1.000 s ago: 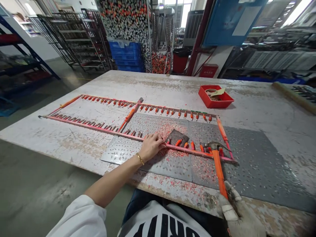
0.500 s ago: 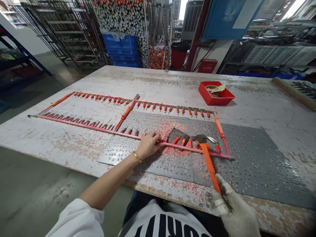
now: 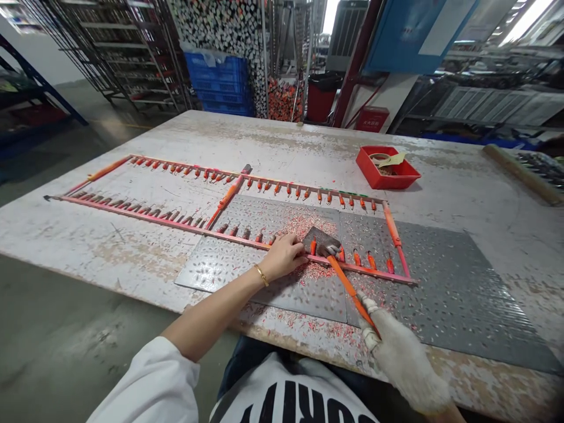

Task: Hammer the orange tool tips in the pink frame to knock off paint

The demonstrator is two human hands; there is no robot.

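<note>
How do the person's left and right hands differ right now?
The left hand is bare with a gold bracelet; the right hand wears a white work glove. The left rests on the pink metal rack; the right grips an orange-handled hammer. Both reach over the table.

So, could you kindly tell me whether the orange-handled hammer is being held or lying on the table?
The hammer is held: the gloved right grip closes round its orange handle, head down by the dark metal plate.
</note>
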